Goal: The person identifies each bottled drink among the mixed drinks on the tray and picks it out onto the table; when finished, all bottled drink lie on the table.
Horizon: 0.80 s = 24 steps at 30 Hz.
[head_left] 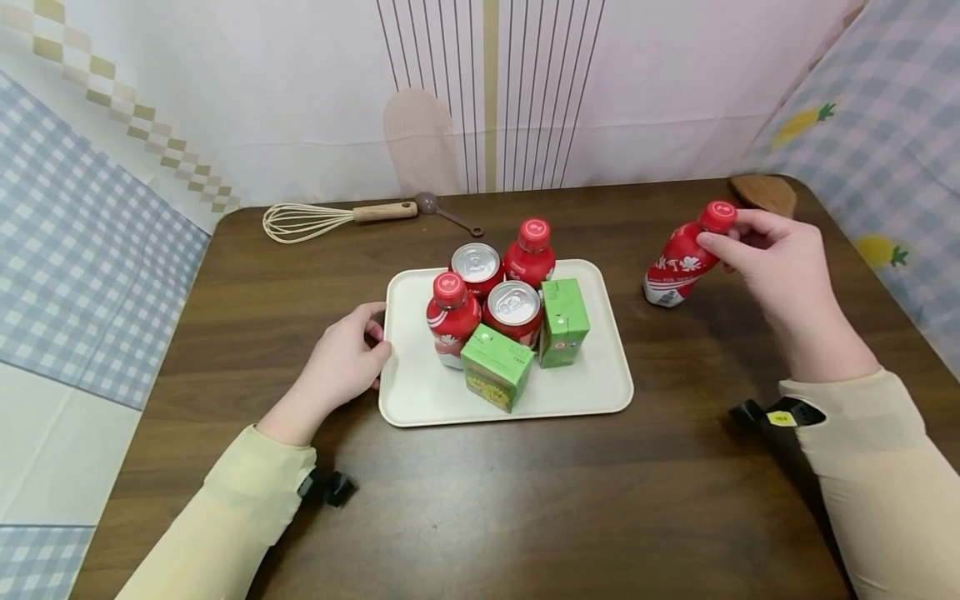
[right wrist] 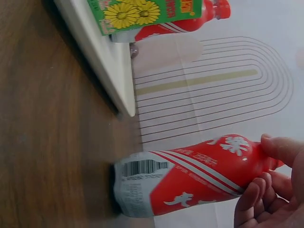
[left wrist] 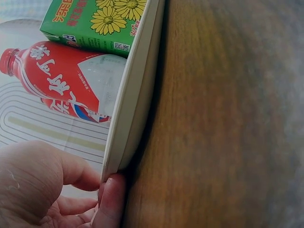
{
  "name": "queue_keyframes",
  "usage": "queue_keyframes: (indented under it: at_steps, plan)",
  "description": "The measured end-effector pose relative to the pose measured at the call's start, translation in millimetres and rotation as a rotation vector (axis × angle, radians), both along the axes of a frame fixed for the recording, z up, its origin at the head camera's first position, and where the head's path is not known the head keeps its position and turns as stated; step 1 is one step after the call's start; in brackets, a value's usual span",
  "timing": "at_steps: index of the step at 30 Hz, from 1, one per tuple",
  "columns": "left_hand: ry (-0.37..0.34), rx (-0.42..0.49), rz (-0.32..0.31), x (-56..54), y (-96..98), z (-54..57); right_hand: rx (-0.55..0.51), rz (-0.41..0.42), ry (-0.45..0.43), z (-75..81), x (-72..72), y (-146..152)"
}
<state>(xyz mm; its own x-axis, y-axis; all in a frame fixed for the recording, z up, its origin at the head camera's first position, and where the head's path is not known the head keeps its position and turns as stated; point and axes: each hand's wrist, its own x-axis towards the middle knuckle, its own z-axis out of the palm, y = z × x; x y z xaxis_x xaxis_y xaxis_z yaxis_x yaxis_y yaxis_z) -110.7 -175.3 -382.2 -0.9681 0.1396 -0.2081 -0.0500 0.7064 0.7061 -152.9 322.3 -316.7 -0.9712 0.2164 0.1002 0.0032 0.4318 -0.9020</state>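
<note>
Red-and-white plastic bottle with a red screw cap (head_left: 682, 262) is in the right hand (head_left: 783, 258), whose thumb and fingers pinch it at the neck. It leans over with its cap toward the hand, right of the tray and well apart from it; its base is at or just above the dark wood-grain table (head_left: 480, 517), and whether the two touch I cannot tell.

The left hand (head_left: 348, 350) grips the left edge of a cream rectangular tray (head_left: 411, 400) with rounded corners, its fingertips at the rim.

Six drinks stand close together on that tray: two matching bottles, one at the left (head_left: 452, 321) and one at the back (head_left: 530, 265); two red cans with silver tops, one behind (head_left: 476, 263) the other (head_left: 513, 304); and two green drink cartons, one at the right (head_left: 564, 321) and one in front (head_left: 497, 367).

As far as arrangement goes, I judge the group on the tray nearly complete: only the held bottle is outside it. The direction of its travel, on or off, cannot be told.

Farther out, along the back, lie a wire whisk with a wooden handle (head_left: 367, 214), a small brown measuring spoon (head_left: 427, 202) and a rounded wooden piece (head_left: 765, 193), partly hidden.
</note>
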Motion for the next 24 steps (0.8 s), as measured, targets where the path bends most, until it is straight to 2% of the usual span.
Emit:
queue_keyframes:
  at_steps: [5, 12, 14, 16, 20, 24]
  plan:
    - [-0.004, 0.006, 0.002, 2.1, 0.6, 1.1, 0.023, 0.040, 0.045, 6.6, 4.5, -3]
    - [0.000, 0.011, 0.000, 3.0, 0.4, 2.7, -0.156, 0.077, 0.168, 21.3, 11.9, -13]
    - [-0.002, 0.011, 0.002, 3.3, -0.1, 2.5, -0.174, 0.098, 0.186, 24.1, 15.6, -17]
    - [-0.003, 0.013, 0.005, 3.6, -0.6, 2.2, -0.140, 0.120, 0.197, 26.1, 19.6, -23]
    - [0.001, 0.011, 0.005, 3.2, -0.6, 1.9, 0.008, 0.154, 0.196, 28.9, 28.5, -34]
    - [0.007, 0.006, -0.003, 1.9, 0.0, 1.8, 0.053, 0.208, 0.191, 29.3, 35.0, -44]
